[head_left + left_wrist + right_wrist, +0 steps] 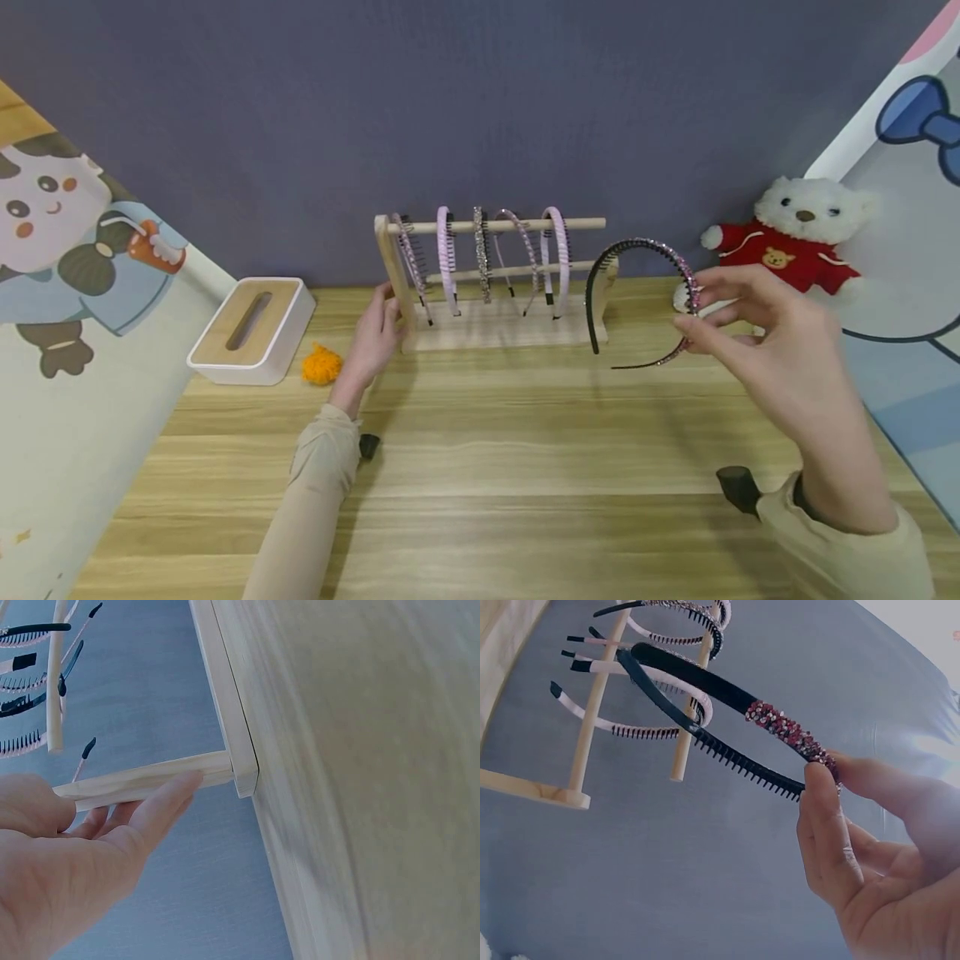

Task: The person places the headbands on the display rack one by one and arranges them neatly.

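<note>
My right hand (pixel 772 333) pinches a black toothed headband (pixel 637 243) trimmed with pink and silver sparkles, holding it in the air off the rack's right end. In the right wrist view, thumb and fingertips meet on its sparkly part (pixel 787 731). A wooden headband rack (pixel 495 333) stands against the dark wall, with several pink, white and silver headbands over its upper rail (pixel 465 226). At the rack's left end, my left hand (pixel 371 333) holds the upright post (pixel 150 776), thumb on one side and fingers on the other.
On the left are a white tissue box (pixel 255 333) with a wooden lid and a small orange fluffy thing (pixel 322 365). A white teddy bear (pixel 806 225) in a red top sits at the back right. Printed panels (pixel 75 275) flank the wooden tabletop (pixel 495 500).
</note>
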`<state>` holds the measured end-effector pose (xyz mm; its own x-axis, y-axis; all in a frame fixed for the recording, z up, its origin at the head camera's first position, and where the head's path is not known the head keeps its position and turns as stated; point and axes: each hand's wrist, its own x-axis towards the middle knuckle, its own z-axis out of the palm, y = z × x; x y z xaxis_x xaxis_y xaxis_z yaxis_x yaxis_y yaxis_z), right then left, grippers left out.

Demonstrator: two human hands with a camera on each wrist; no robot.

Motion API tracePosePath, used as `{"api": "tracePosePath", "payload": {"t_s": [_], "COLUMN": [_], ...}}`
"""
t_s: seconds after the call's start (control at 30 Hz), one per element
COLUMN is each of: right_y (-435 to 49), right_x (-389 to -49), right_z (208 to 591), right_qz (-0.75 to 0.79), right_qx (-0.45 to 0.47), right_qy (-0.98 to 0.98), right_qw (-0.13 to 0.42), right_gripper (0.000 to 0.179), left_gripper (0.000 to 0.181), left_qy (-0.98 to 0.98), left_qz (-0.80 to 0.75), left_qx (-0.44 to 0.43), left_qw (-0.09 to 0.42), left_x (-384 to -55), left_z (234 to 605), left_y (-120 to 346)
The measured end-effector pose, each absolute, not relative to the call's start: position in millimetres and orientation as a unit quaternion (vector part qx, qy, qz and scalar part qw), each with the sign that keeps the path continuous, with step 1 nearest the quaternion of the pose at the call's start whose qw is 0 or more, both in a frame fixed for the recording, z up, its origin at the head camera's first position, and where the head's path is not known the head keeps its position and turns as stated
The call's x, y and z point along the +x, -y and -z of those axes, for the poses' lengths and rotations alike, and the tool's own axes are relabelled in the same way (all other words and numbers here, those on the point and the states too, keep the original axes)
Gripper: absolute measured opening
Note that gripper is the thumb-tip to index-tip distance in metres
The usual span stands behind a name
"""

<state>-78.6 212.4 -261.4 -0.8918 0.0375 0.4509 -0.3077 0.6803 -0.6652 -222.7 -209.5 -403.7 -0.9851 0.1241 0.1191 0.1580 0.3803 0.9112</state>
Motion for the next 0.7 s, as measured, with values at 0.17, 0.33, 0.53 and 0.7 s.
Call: {"api": "tracePosePath", "payload": {"t_s": [0.17, 0.33, 0.53, 0.7], "right_y": [-213, -214, -212, -208], "right_x": [-83, -92, -106, -114], "right_z": [256, 254, 253, 250], "right_qz": [-0.398, -0.395, -0.393, -0.374], "right_qx": [0.063, 0.052, 0.055, 0.052], "right_qy": [0.885, 0.882, 0.881, 0.889], "right_qw": [0.234, 0.251, 0.259, 0.259], "right_gripper": [0.048, 0.048, 0.049, 0.049], "left_gripper": [0.054, 0.055, 0.054, 0.053], "left_qy": [0.829, 0.83, 0.829, 0.827], "left_qz": [0.553, 0.551, 0.553, 0.555], "left_qx": [-0.085, -0.086, -0.086, -0.086], "left_qw": [0.01, 0.009, 0.012, 0.012], "left_x": [-222, -221, -221, -220], "left_z": [403, 402, 402, 402], "left_y": [209, 209, 209, 209]}}
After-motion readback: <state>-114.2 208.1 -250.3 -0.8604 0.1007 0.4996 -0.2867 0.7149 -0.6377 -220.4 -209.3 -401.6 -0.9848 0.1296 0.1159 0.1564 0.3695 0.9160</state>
